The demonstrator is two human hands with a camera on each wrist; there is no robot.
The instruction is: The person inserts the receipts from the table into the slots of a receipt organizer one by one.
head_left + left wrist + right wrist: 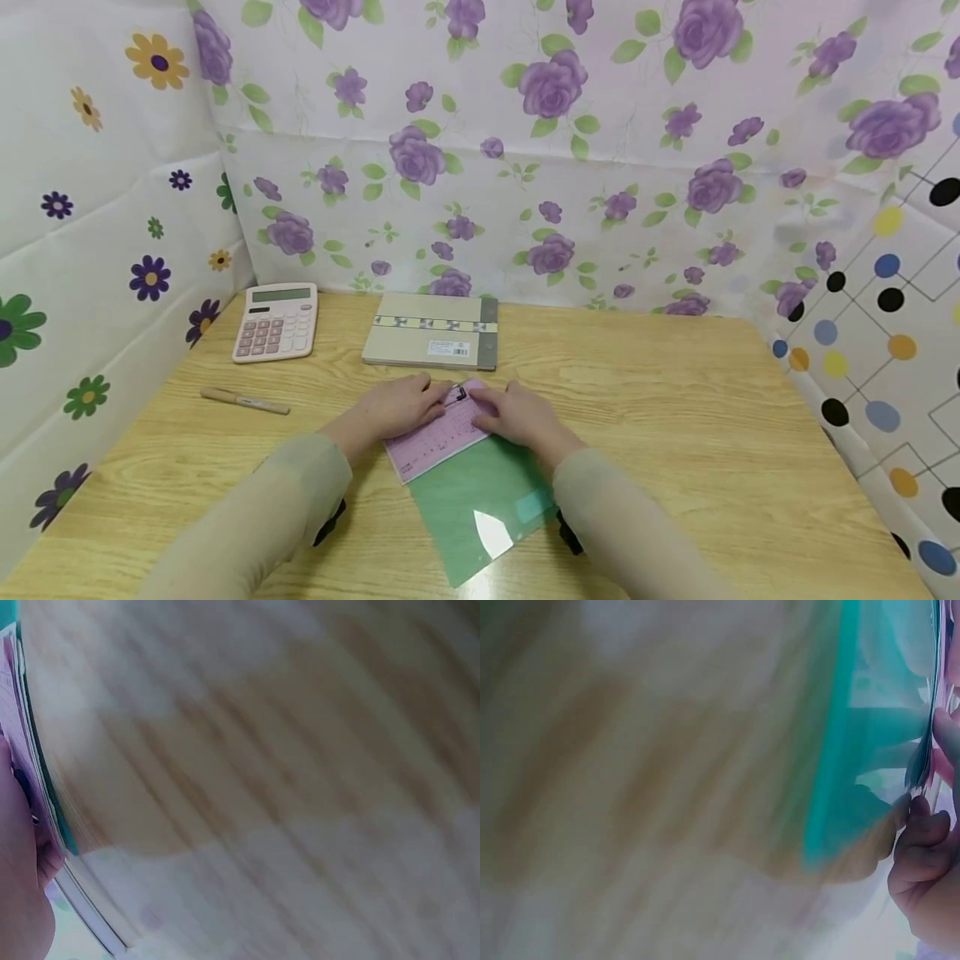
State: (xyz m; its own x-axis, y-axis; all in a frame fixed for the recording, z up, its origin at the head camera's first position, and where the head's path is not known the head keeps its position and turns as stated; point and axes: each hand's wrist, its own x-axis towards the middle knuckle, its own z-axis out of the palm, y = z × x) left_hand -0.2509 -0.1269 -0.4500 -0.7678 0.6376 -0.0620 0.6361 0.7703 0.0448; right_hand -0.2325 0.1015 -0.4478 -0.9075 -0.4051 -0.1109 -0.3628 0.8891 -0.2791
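A thin stack of pink printed papers (pixel 429 448) lies aslant over a translucent green folder (pixel 480 508). At the papers' far edge sits a small black clip (pixel 461 392) with a bit of metal showing. My left hand (pixel 401 406) grips the papers on the left, its fingertips close beside the clip. From the right, my right hand (pixel 521 417) pinches the same stack, one finger near the clip. In the right wrist view, curled fingers (pixel 922 851) meet the layered edge of the papers and folder. What lies beneath the hands is hidden.
Behind the hands lies a beige notebook (pixel 420 333) with a grey spine and patterned band. A pink calculator (pixel 276 323) rests at the back left, with a tan pen (pixel 244 401) in front of it. Patterned cloth hangs around the wooden table (pixel 660 392).
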